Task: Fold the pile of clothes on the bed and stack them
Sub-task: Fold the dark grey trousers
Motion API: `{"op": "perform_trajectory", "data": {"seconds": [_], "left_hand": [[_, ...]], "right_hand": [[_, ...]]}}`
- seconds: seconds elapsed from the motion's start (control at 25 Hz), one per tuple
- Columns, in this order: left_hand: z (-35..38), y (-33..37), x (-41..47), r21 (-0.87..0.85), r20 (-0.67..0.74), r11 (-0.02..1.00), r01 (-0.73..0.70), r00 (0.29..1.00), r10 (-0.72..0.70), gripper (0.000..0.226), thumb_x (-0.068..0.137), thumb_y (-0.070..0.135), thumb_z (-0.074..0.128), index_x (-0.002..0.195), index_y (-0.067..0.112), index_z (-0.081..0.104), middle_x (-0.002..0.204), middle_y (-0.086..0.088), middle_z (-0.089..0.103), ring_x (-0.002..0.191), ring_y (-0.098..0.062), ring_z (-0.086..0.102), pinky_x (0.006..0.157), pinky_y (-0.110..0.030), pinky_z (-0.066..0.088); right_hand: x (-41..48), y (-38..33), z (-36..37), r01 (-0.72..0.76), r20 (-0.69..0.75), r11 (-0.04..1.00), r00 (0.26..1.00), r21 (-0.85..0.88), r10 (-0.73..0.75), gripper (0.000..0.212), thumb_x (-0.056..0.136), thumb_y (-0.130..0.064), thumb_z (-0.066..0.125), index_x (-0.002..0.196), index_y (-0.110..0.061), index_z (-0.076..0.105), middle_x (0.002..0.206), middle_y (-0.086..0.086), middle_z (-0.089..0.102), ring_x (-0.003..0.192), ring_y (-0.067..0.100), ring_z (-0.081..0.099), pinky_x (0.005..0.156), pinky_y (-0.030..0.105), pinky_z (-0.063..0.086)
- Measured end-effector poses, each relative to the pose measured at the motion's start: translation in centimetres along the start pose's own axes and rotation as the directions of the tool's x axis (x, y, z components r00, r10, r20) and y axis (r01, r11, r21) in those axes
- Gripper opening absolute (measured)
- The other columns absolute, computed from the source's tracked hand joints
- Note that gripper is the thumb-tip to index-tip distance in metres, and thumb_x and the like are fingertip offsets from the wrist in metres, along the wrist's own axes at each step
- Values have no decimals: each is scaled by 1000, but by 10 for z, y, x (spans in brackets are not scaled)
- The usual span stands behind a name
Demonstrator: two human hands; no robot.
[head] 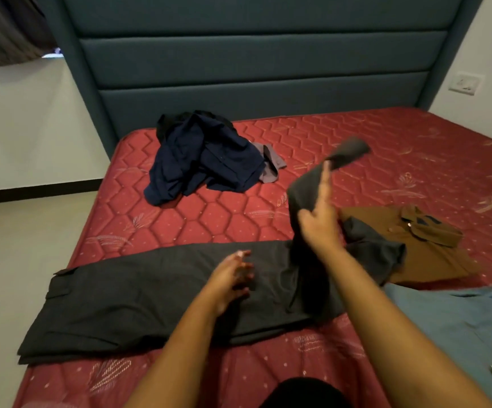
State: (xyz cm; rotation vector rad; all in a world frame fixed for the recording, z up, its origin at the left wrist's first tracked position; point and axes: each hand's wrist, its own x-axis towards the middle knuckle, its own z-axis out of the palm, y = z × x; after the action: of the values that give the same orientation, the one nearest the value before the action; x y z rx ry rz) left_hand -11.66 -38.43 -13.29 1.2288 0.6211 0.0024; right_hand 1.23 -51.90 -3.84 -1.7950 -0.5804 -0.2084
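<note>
Your right hand point(321, 228) has a pinching grip on the grey trousers point(138, 295), centre bed; your left hand point(233, 278) is spread above them. At 3 o'clock the brown shirt point(433, 248) and blue shirt point(459, 325) look folded; the pile point(203, 160) at 11 waits.

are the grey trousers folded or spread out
Mid-fold: the waist half of the grey trousers lies flat on the mattress, while the right hand holds the leg end lifted.

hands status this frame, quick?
Left hand: open, fingers spread over the dark grey trousers; too blurred to tell whether it touches them.
Right hand: holding the lifted leg end of the trousers, index finger straight.
</note>
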Motion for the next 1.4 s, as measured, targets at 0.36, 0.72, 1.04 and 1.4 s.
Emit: {"op": "perform_trajectory", "data": {"seconds": [0.36,0.72,1.04,1.4], "left_hand": [[-203,-8,-94,-491,-496,832,-258,868,-23,37,90,59,48,107,28,59,97,-3,70,89,-21,65,82,-41,51],[-235,-10,-83,608,-521,792,-59,723,454,22,82,-6,65,95,7,76,102,-7,72,99,-13,62,89,-12,40],[-226,68,-105,854,180,299,-425,781,598,73,81,9,71,145,24,39,145,14,36,133,1,30,106,-16,29],[-257,62,-104,272,-261,905,-328,880,397,63,82,-2,65,135,28,46,134,10,54,111,-21,55,88,-34,51]], "right_hand": [[-164,-13,162,640,912,675,391,-367,124,83,90,-19,52,150,-45,1,152,1,32,124,34,45,92,46,46],[-151,-7,180,425,874,788,400,-445,277,58,92,-62,41,146,-48,25,158,-14,18,145,19,15,112,47,13],[-116,-50,223,-259,742,962,661,85,112,67,93,-32,60,149,-33,25,143,-10,44,127,5,44,107,30,36],[-69,-65,249,-89,848,980,490,-180,201,75,77,-22,79,142,-23,41,139,14,43,120,25,49,95,31,42]]}}
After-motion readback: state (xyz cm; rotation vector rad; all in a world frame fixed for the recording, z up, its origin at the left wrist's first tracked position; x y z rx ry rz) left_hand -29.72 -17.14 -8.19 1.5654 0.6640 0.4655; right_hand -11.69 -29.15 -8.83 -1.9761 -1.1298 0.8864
